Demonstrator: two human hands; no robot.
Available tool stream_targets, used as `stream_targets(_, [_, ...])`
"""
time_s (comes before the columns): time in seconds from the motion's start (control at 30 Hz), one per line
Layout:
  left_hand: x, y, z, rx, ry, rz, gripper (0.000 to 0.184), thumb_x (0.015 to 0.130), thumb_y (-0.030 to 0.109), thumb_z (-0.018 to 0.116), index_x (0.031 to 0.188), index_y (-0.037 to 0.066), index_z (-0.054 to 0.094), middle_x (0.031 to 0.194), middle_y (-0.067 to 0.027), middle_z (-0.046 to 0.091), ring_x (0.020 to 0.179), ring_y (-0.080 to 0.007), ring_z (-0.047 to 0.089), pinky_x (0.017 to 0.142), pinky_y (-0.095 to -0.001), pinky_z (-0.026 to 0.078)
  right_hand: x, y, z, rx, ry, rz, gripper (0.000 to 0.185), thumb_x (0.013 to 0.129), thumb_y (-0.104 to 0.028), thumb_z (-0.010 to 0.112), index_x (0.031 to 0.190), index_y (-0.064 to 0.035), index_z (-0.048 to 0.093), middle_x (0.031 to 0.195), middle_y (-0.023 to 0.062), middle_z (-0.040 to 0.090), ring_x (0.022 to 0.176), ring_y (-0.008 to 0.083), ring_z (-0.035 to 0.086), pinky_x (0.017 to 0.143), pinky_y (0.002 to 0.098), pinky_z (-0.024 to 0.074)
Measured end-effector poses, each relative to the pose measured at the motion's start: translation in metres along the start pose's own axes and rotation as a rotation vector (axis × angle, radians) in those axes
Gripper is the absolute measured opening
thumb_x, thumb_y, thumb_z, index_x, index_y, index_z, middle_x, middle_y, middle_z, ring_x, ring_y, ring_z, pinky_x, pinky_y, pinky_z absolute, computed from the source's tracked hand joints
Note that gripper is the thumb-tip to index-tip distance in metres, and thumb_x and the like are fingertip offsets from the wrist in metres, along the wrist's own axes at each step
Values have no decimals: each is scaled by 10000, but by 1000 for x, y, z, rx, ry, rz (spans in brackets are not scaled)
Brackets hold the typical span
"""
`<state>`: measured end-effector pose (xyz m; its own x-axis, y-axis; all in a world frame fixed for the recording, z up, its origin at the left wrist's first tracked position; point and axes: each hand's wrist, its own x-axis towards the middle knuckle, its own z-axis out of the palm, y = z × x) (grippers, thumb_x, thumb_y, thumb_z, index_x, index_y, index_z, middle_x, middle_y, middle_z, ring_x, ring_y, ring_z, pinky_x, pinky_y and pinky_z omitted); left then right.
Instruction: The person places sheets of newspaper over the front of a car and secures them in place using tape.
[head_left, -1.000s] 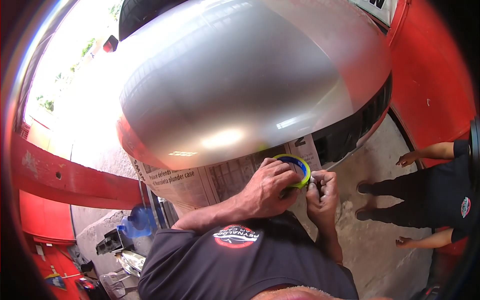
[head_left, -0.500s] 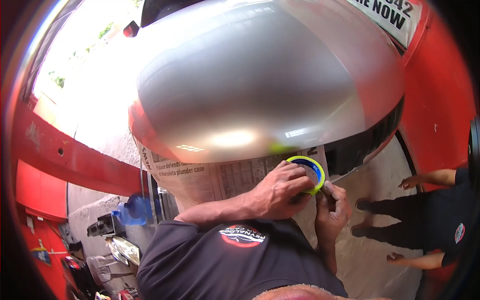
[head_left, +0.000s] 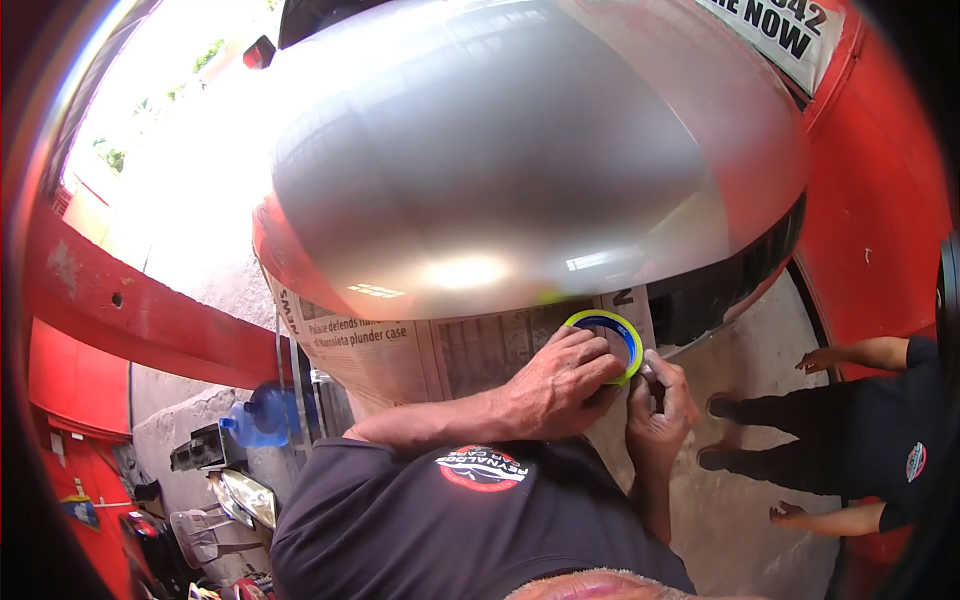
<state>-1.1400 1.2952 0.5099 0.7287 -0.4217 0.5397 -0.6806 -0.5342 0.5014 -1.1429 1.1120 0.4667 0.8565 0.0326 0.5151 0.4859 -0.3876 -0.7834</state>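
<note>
In front of my chest, my left hand (head_left: 570, 378) is closed around the lower left side of a roll of tape (head_left: 638, 358), its fingers curled over the rim. The roll has a bright yellow-green outside and a blue core. My right hand (head_left: 660, 408) is close beside the roll's lower right edge, thumb and forefinger brought together there. Whether a tape end lies between them is too small to make out. Just beyond both hands is the front edge of a silver-grey car hood (head_left: 480, 170), with newspaper (head_left: 390, 350) hanging below it.
A dark headlight area (head_left: 720, 295) shows at the car's right front. At right stands another person in a dark shirt (head_left: 890, 430), arms held out. A red beam (head_left: 150, 310) crosses at left, near a blue water jug (head_left: 265, 418) and loose car parts (head_left: 245, 497).
Both hands and the tape roll have shifted very slightly left in view. My right fingers have altered their bend a little beside the roll. My left hand keeps its hold.
</note>
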Motion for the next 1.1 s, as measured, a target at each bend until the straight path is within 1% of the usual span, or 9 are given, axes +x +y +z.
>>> stream_targets(0.17, [8, 0, -22, -187, -81, -126, 258, 712, 63, 737, 957, 36, 662, 826, -113, 608, 800, -339, 605, 773, -440, 469, -4, -4, -6, 531, -125, 411, 364, 842, 19, 642, 1202, -21, 608, 938, 34, 616, 814, 94, 585, 744, 249, 503])
stream_targets(0.23, [17, 3, -40, -469, -191, -415, 228, 721, 60, 653, 927, -35, 681, 824, -162, 632, 791, -321, 636, 739, -390, 494, 3, -12, -22, 822, -197, 560, 357, 852, 13, 640, 1207, -22, 614, 980, 39, 619, 866, 88, 587, 774, 250, 506])
stream_targets(0.33, [19, -6, -49, -753, -266, -601, 272, 738, 147, 603, 908, -50, 681, 793, -104, 642, 792, -175, 615, 709, -316, 471, -2, 6, -32, 949, -360, 455, 375, 870, -67, 683, 1226, 8, 592, 1007, 79, 633, 883, 149, 624, 773, 276, 519])
stream_targets(0.53, [21, -28, -15, -1028, -104, -754, 313, 806, 202, 595, 977, -52, 657, 833, -53, 631, 805, -139, 563, 747, -271, 426, -17, 38, -9, 667, -399, 96, 259, 889, -21, 682, 1147, -11, 654, 1027, 62, 653, 953, 140, 614, 883, 290, 495])
stream_targets(0.57, [19, -34, -4, -1041, -45, -740, 323, 877, 207, 611, 1081, -42, 631, 976, -74, 632, 925, -162, 576, 826, -302, 446, -21, 37, -11, 727, -372, 187, 232, 892, -29, 687, 1121, -8, 657, 1023, 67, 655, 951, 152, 620, 878, 297, 497])
stream_targets(0.67, [27, -21, 16, -260, 142, -376, 407, 950, 278, 664, 1232, -9, 604, 1182, -154, 581, 1079, -249, 578, 974, -377, 453, -17, 31, -19, 741, -316, 340, 161, 906, -72, 710, 1037, 3, 654, 1008, 90, 659, 946, 212, 646, 855, 328, 501])
stream_targets(0.9, [26, -8, 29, -260, -118, -175, 345, 864, 211, 766, 1107, -21, 689, 1061, -174, 704, 1005, -331, 662, 864, -403, 528, -6, 19, -18, 184, -102, 64, 236, 872, -139, 768, 1049, -13, 674, 1011, 108, 657, 947, 261, 655, 852, 373, 524])
stream_targets(1.03, [20, -7, 28, -470, -122, -432, 245, 886, 120, 737, 1091, -6, 693, 1016, -150, 709, 956, -303, 675, 810, -394, 537, -4, 6, -31, 77, 35, 51, 310, 850, -121, 781, 1136, -43, 690, 1090, 119, 655, 971, 308, 647, 862, 396, 525])
stream_targets(1.1, [23, -4, 24, -312, -182, -352, 201, 868, 91, 733, 1032, -7, 671, 924, -137, 676, 869, -309, 649, 782, -394, 517, 3, -1, -37, 11, 132, 7, 330, 850, -87, 775, 1168, -50, 697, 1101, 116, 657, 989, 303, 648, 849, 385, 532])
